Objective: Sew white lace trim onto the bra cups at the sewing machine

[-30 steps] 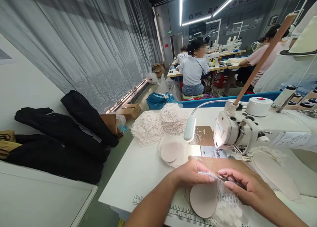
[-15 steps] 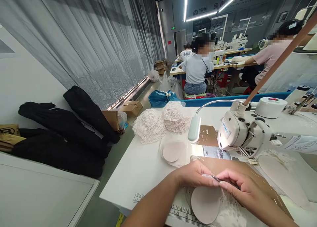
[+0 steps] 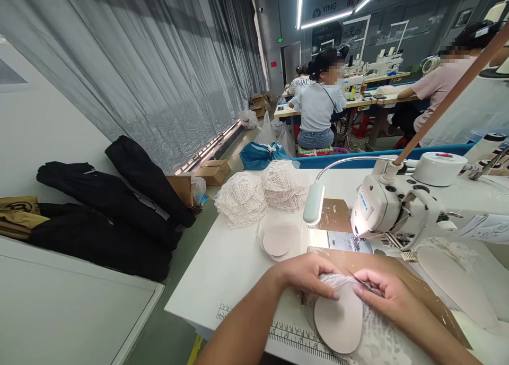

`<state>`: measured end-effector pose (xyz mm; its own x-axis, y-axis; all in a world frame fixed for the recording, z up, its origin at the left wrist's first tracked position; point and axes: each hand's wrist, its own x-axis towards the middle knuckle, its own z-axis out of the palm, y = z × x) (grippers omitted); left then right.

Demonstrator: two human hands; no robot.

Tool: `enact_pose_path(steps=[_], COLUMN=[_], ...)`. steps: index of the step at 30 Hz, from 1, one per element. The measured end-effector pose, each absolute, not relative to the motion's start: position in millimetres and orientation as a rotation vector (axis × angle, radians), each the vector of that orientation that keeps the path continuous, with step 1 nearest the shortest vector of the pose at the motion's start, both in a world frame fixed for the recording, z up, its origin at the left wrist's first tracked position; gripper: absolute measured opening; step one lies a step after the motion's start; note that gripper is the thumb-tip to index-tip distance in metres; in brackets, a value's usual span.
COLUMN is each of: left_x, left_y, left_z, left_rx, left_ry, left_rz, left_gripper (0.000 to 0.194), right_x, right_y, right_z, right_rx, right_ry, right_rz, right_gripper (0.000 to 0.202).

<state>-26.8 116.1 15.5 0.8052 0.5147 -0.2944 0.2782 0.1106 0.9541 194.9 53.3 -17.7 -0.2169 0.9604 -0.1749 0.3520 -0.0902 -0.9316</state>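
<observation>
My left hand [image 3: 312, 276] pinches the top edge of white lace fabric [image 3: 377, 328] along with a pale oval pad [image 3: 339, 322] lying on it. To its right, my right hand [image 3: 377, 289] holds a thin dark pointed tool [image 3: 365, 284], its fingertips at the pad's upper right edge. A white sewing machine [image 3: 382, 206] stands just beyond my hands. Another pale round pad [image 3: 278, 239] rests on lace on the table, behind my left hand.
Two stacks of lace cups [image 3: 242, 195] sit at the white table's [image 3: 202, 280] back left. A lamp [image 3: 314, 201] hangs over the brown board [image 3: 334, 216]. Black bundles [image 3: 107, 222] lie at left. Several people work at machines ahead.
My hands have moved slightly apart. More of the lace edge and pad shows between them, and the tool's tip now points up and left. The whole view has shifted a little.
</observation>
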Motion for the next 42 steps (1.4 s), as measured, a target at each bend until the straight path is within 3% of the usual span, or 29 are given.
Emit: enact_pose_path(steps=[6,17,21,26,32,38,42], left_x=[-50,-41,-35,-23,-13,-39,-42], left_y=[129,121,116,109,103,112,102], left_z=[16,14,14,14,22,47,50], left_rx=[1.581,1.670,1.709,1.782,1.886,1.857,1.799], left_ry=[0.706,0.860,0.872,0.851,0.815,1.143,1.119], left_rz=[0.247,0.495,0.552,0.597,0.672,0.797,0.538], left_gripper=[0.057,0.049,0.047,0.046,0.046,0.041,0.035], right_x=[213,209,209,214,195,200,201], right_y=[54,52,53,67,69,60,57], right_z=[-15,-21,-19,-5,-6,-12,-8], right_rx=[-1.532,-1.500,-1.587,-1.580,-1.425,-1.457,-1.428], right_ry=[-1.670,-1.679,-1.590,-1.830,-1.920,-1.833,-1.765], right_rz=[1.235,1.195,1.038,0.811,0.873,0.931,0.996], right_gripper=[0.038,0.038,0.050,0.039,0.039,0.041,0.041])
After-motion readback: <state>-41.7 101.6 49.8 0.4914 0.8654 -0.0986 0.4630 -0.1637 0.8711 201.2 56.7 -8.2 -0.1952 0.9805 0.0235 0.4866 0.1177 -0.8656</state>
